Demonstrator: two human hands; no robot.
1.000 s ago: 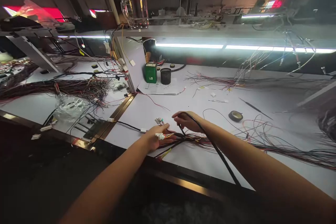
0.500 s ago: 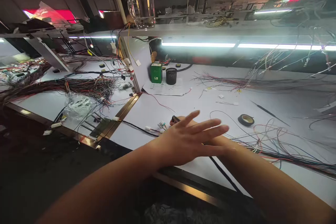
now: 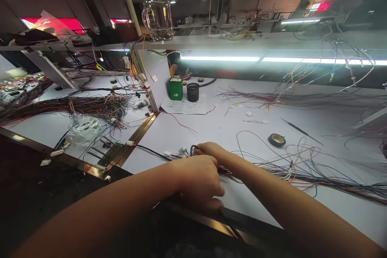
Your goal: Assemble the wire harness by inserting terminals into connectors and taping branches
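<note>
My right hand is closed near the table's front, its fingertips on a bent loop of black cable. Just below and in front of it, my left hand is curled with the knuckles up; a dark length of cable comes out beneath it and hangs over the table edge. The left fingertips are mostly hidden. Small white connectors with coloured wires lie just left of the right hand. A black sleeved cable runs left from there to a white plug.
A roll of black tape and a thin pointed tool lie to the right. Loose wires spread along the right front. Behind stand a green box and a black cup. A glass jug stands on the shelf.
My left hand was spread flat over the right wrist; it has curled and moved down and left towards the table edge. The cable's hanging part has shifted left with it.
</note>
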